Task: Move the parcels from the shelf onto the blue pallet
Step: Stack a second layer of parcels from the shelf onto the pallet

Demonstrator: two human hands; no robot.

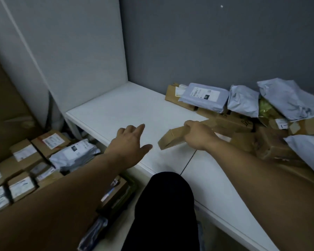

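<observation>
My right hand (198,135) grips a flat brown cardboard box (172,138) lying on the white shelf (120,109), at the left edge of the parcel heap. My left hand (130,140) hovers over the bare shelf with its fingers spread, a short gap left of the box. More brown boxes (232,122) and grey mailer bags (205,95) are heaped at the back right of the shelf. Below the shelf on the left, several boxes and bags (49,151) lie packed together; the pallet under them is hidden.
A white upright panel (76,51) closes the shelf on the left, and a grey wall (216,42) runs behind it. My dark-clad leg (163,211) stands against the shelf's front edge. A big brown carton (5,105) leans at far left.
</observation>
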